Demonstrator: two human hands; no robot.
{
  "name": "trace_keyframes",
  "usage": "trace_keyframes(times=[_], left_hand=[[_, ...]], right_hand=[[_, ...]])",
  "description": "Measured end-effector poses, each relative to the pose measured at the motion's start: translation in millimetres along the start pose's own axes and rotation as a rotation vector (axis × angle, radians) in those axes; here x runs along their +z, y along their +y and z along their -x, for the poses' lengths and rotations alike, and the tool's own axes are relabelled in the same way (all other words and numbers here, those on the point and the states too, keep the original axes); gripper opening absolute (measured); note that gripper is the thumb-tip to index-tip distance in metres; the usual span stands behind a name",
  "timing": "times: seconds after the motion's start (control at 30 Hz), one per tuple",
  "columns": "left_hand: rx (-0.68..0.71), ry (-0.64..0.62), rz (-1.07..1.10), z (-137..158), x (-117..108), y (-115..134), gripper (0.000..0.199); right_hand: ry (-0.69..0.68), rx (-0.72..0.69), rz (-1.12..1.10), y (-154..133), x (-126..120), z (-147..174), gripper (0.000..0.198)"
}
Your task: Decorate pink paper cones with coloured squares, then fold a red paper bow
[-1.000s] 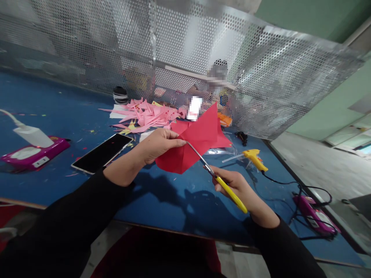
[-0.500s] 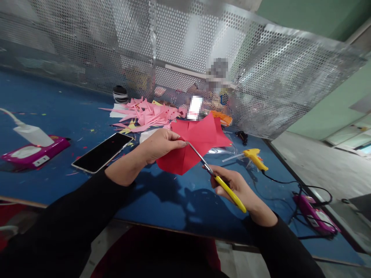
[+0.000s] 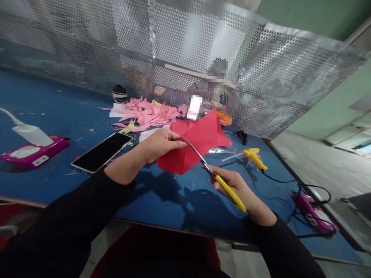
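My left hand [image 3: 162, 146] pinches a folded sheet of red paper [image 3: 199, 133] between thumb and fingers, holding it above the blue table. My right hand [image 3: 232, 183] is closed round the yellow handles of a pair of scissors [image 3: 227, 190]. The metal blades reach up and left into the paper, their tips close to my left thumb. A cut edge runs along the blades, and one pointed flap of the red paper stands up above it. Whether the blades are fully together I cannot tell.
Pink paper strips [image 3: 147, 112] lie heaped at the back. A black phone [image 3: 101, 151] and a purple power strip [image 3: 36, 152] are at left. At right lie a yellow glue gun [image 3: 253, 156] and another purple power strip [image 3: 314, 214] with cables. A perforated metal screen [image 3: 191, 46] stands behind.
The upper flap of the red paper has risen and its point sits higher. My hands and the scissors have barely moved.
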State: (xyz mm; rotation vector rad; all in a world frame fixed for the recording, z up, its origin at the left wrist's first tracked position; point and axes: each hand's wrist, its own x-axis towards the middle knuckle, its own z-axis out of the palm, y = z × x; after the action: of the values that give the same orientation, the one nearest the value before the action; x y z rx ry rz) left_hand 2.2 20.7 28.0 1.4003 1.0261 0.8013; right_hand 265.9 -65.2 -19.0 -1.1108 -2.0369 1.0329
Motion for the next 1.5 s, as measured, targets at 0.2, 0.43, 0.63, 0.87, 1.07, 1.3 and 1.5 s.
trace_keyframes(times=[0.2, 0.43, 0.63, 0.87, 1.07, 1.3, 1.5], left_hand=[[-0.001, -0.004, 0.014, -1.6, -0.5, -1.9, 0.011], [0.002, -0.004, -0.002, -1.2, -0.4, -3.2, 0.014], [-0.021, -0.008, 0.032, -0.9, 0.3, -1.7, 0.013], [-0.012, -0.003, 0.025, -0.7, 0.8, -1.2, 0.013], [-0.002, 0.018, -0.038, -1.4, 0.7, -1.4, 0.013], [-0.008, -0.010, 0.002, -1.8, -1.1, -1.8, 0.010], [0.022, -0.027, -0.045, -1.7, -3.5, -2.5, 0.013]], right_hand=[[0.011, -0.011, 0.012, -1.1, 0.3, -0.9, 0.061], [0.024, -0.011, 0.040, 1.8, 0.6, -1.5, 0.062], [0.022, -0.013, 0.024, 2.7, 0.9, -0.8, 0.059], [0.026, 0.001, 0.043, 4.2, 0.2, -1.3, 0.064], [-0.013, 0.008, -0.098, 0.9, 1.1, -1.1, 0.076], [-0.074, 0.016, -0.214, -1.4, -4.0, 2.8, 0.082], [-0.099, 0.024, -0.232, 0.5, -6.6, 5.5, 0.080]])
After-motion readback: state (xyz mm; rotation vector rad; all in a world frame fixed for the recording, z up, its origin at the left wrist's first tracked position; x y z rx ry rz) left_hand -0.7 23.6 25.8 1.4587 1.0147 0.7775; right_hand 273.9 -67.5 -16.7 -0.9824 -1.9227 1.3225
